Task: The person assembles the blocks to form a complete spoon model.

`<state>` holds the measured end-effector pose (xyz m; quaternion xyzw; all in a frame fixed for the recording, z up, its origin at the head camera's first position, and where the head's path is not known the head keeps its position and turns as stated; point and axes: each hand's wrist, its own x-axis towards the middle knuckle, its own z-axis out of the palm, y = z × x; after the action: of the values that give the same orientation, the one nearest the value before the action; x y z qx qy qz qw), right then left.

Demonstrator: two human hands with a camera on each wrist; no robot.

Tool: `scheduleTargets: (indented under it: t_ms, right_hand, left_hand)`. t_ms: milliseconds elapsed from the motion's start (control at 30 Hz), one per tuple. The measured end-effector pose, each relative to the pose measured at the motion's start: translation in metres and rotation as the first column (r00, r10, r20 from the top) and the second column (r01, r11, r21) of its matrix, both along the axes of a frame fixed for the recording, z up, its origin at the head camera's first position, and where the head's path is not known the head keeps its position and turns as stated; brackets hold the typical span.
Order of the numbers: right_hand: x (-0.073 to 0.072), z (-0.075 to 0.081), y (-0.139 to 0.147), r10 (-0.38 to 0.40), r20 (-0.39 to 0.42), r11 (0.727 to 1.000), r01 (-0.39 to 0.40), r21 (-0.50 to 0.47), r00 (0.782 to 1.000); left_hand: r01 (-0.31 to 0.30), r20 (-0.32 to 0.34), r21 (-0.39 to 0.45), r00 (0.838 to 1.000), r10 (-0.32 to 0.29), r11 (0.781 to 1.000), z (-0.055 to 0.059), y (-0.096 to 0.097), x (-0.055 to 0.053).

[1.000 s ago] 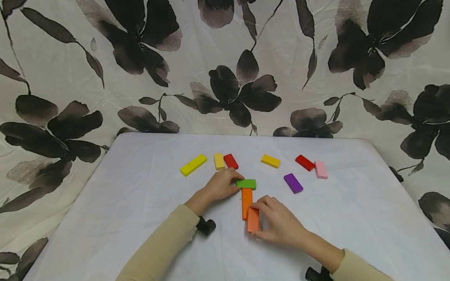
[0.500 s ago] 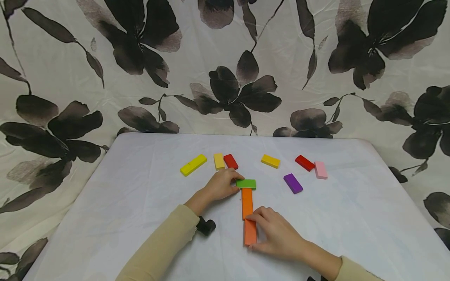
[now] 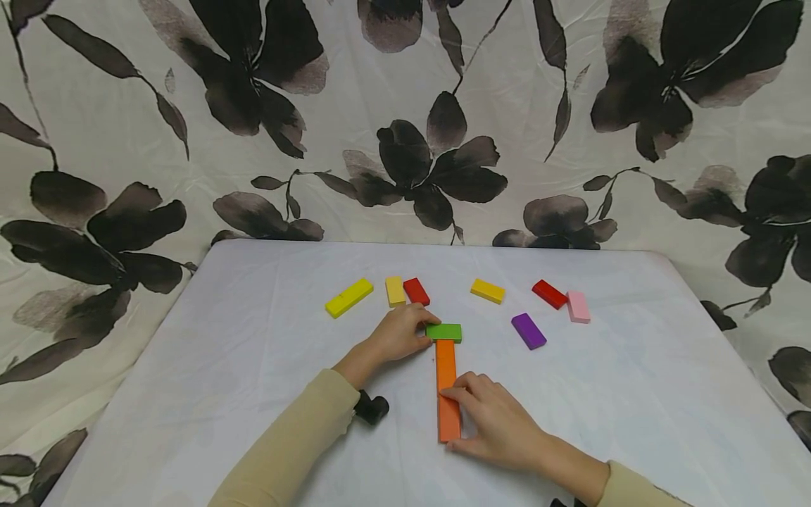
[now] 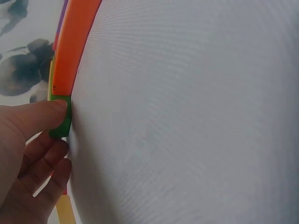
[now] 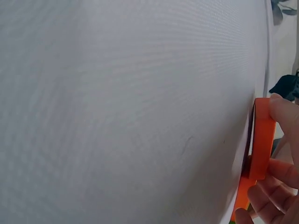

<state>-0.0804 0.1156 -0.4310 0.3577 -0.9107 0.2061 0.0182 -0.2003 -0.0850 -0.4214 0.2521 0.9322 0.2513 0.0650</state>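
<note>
Pinching plain oblong green block (image 3: 447, 332) by its left end with left hand (image 3: 398, 332), crosswise on white table (image 3: 190, 352). Gripping slightly redder near orange block (image 3: 449, 424) between thumb and fingers of right hand (image 3: 497, 422), in line with far orange block (image 3: 445, 362), T-shaped with green; flat or slightly tilted, hard to tell.

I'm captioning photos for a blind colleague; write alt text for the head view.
Left hand pinching a green block, right hand gripping an orange block, another orange block between them, forming a T. Other blocks dot the white table.
</note>
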Motion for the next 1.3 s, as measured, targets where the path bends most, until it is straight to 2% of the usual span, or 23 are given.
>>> scheduleTargets:
  t_ms: [367,667,900,1300]
  right_hand:
    - [0.0008,-0.0024,-0.0019,-0.011,-0.003,1.000,0.011,0.028,1.000]
    - [0.0008,-0.0014,0.0001,-0.015,0.027,0.999,0.014,0.044,1.000]
    - [0.0017,-0.0012,-0.0012,-0.010,0.024,0.998,0.008,0.056,1.000]
    - [0.0020,-0.0029,-0.0012,-0.002,0.024,0.998,0.001,0.059,1.000]
  left_hand:
    - [0.003,-0.005,0.000,1.000,-0.003,1.000,-0.0013,-0.0004,-0.0005]
    - [0.004,-0.006,-0.002,1.000,-0.004,1.000,-0.0017,0.0005,-0.0011]
    - [-0.005,0.006,0.000,1.000,0.005,1.000,-0.0004,0.0004,0.0009]
    - [-0.001,-0.011,0.011,1.000,0.001,1.000,-0.0032,-0.0012,0.0030]
